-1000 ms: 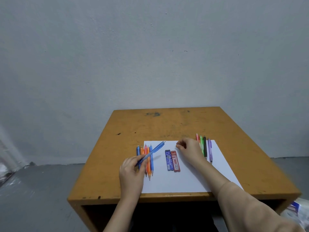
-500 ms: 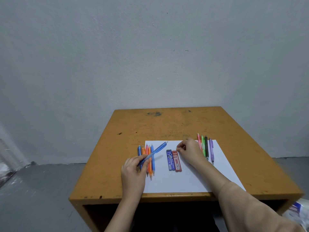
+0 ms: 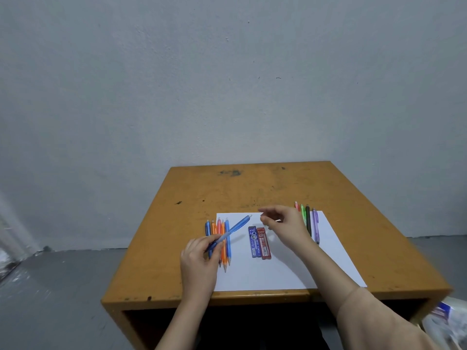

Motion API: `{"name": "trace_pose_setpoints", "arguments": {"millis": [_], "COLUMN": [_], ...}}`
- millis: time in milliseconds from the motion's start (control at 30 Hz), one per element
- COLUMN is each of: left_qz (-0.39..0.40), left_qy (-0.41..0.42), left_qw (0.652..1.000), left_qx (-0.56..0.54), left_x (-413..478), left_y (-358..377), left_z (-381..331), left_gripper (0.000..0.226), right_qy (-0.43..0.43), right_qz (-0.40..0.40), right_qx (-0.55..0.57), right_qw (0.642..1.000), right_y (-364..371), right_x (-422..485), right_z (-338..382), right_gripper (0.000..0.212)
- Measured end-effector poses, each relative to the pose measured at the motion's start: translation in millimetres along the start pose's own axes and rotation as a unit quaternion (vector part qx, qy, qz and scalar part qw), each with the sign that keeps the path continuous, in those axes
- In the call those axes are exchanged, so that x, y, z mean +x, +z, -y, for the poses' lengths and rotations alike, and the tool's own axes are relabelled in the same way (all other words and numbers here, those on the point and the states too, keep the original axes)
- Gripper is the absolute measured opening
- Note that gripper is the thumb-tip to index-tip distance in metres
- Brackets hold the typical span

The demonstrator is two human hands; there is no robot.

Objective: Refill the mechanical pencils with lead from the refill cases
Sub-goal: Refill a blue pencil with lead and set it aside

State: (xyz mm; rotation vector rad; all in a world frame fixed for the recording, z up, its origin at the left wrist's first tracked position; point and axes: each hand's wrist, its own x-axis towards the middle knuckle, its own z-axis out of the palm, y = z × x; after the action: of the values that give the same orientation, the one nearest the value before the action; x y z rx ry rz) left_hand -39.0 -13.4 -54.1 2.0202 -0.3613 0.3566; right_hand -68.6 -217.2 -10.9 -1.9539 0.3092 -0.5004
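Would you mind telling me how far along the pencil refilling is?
Early. Done: nothing I can confirm. In hand: the left hand grips one blue pencil; the right hand hovers near its cap end. Left: the blue refill case and red refill case lie untouched on the paper; the left pencil row and right pencil row wait.

A worn, scuffed wooden table bears matt white paper and translucent plastic pencils.

Head view looks forward and down at the desk.
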Motion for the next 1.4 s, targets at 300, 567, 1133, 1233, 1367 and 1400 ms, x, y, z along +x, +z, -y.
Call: {"name": "trace_pose_setpoints", "arguments": {"millis": [300,567,1133,1233,1367,1400], "left_qz": [0.001,-0.004,-0.007,-0.013,-0.009,-0.010], "left_qy": [0.011,0.003,-0.001,-0.013,-0.007,-0.003], "left_qw": [1.000,1.000,0.999,0.999,0.999,0.999], "left_qx": [0.004,0.012,0.038,0.030,0.034,0.034], "left_x": [0.0,0.0,-0.1,0.4,0.8,0.8], "left_y": [-0.8,0.2,0.1,0.9,1.5,1.4], "left_z": [-2.3,-2.5,-3.8,-0.6,2.0,2.2], "left_gripper": [0.024,0.024,0.023,0.023,0.022,0.021], "right_qy": [-0.001,-0.010,-0.018,-0.010,0.002,0.009], "right_qz": [0.015,0.027,0.021,-0.001,-0.032,-0.036], "right_qx": [0.079,0.026,-0.018,-0.005,-0.009,-0.020], "right_qw": [0.997,0.999,0.999,1.000,0.999,0.999], "right_y": [2.0,0.2,1.3,-5.3,-11.9,-12.5], "right_x": [-15.4,-10.6,-6.5,-0.6,6.7,8.3], "right_z": [24.7,27.5,18.9,15.4,8.4,6.0], "right_gripper": [0.013,0.011,0.014,0.019,0.017,0.016]}}
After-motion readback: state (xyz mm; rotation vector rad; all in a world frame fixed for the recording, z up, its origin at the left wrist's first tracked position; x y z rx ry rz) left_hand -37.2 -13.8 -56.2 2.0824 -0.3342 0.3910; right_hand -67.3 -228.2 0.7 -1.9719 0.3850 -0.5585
